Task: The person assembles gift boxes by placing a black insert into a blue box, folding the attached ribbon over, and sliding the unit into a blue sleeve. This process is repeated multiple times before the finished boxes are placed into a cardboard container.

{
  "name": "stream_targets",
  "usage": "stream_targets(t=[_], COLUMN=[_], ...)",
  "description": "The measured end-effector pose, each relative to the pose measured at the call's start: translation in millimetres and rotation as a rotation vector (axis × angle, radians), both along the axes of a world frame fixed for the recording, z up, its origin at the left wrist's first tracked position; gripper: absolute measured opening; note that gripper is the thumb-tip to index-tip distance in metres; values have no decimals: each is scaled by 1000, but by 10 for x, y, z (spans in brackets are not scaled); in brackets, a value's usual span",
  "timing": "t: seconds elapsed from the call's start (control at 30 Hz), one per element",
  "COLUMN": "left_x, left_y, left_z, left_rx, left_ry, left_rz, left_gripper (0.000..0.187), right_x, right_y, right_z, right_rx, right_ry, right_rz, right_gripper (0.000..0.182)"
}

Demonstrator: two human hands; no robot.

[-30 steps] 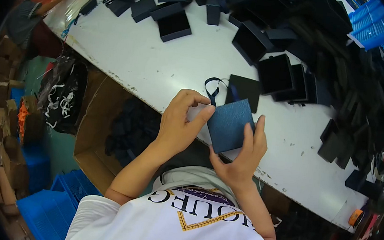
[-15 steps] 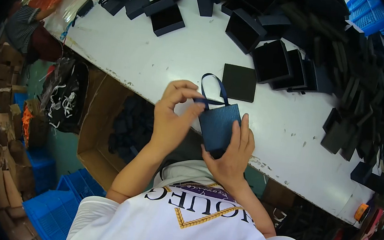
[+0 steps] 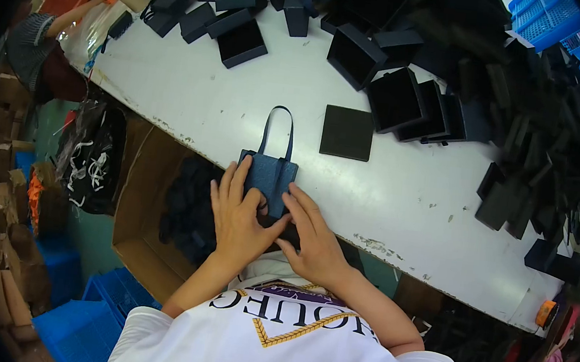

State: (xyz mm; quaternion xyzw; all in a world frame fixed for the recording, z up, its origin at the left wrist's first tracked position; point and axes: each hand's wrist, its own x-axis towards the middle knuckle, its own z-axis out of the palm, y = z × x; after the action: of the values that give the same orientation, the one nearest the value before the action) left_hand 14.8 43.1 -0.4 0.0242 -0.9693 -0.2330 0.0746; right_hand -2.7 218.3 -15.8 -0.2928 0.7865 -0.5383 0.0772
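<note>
A small dark-blue gift bag (image 3: 270,177) lies flattened at the near edge of the white table, its ribbon handle (image 3: 280,113) looped away from me. My left hand (image 3: 240,215) grips the bag's left side, with some fingers over its front and the index finger bent. Along its lower right edge, my right hand (image 3: 313,245) holds the bag between fingers and thumb. Both thumbs come close together below the bag, whose bottom is partly hidden by my hands. Just beyond, to the right, a black square pad (image 3: 347,132) rests on the table.
Open dark boxes (image 3: 399,102) and a large heap of black pieces (image 3: 521,134) cover the table's far and right sides. Below the table's left edge stands a cardboard box (image 3: 138,214) holding dark items. Another person (image 3: 42,49) is at the far left. Blue crates (image 3: 80,325) sit lower left.
The bag has moved left and now lies flatter, its handle stretched away from me. My left hand has gone from the ribbon to the bag's side; my right hand has shifted left.
</note>
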Motion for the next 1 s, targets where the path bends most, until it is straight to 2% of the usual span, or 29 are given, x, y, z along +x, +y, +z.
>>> stream_targets(t=[0.03, 0.07, 0.17, 0.23, 0.33, 0.43, 0.53, 0.63, 0.77, 0.8, 0.9, 1.0], left_x=[12, 11, 6, 6, 10, -27, -91, -126, -135, -120, -106, -113], left_y=[-17, -61, -120, -190, -298, -322, -311, -324, -330, -317, -243, -208], left_z=[3, 12, 12, -1, -55, -101, -92, -96, -111, -124, -140, -105], left_rx=[-90, -3, 50, 79, 172, 347, 324, 283, 285, 312, 342, 352], left_ry=[-22, -39, 8, 34, 101, 135, 133, 147, 158, 131, 109, 113], left_rz=[11, 10, 38, -2, -86, -85, -149, -216, -277, -276, -292, -288], left_gripper=[41, 38, 39, 37, 36, 38, 40, 40, 36, 36, 34, 32], right_x=[-53, -110, -539, -846, -1078, -1033, -888, -918, -1179, -1232, -1373, -1465], right_y=[15, 56, 316, 548, 842, 855, 679, 612, 690, 691, 653, 694], right_z=[39, 104, 76, 184, 242, 160, 51, -3, 223, 235, 145, 82], right_rx=[16, 47, 118, 220, 312, 305, 295, 349, 485, 536, 695, 637], right_ry=[27, 89, 446, 565, 622, 616, 559, 664, 778, 721, 626, 618], right_rz=[34, -36, -293, -482, -633, -627, -441, -433, -692, -717, -756, -763], right_gripper=[80, 64, 47, 37, 36, 33, 32, 35, 49, 68, 85, 95])
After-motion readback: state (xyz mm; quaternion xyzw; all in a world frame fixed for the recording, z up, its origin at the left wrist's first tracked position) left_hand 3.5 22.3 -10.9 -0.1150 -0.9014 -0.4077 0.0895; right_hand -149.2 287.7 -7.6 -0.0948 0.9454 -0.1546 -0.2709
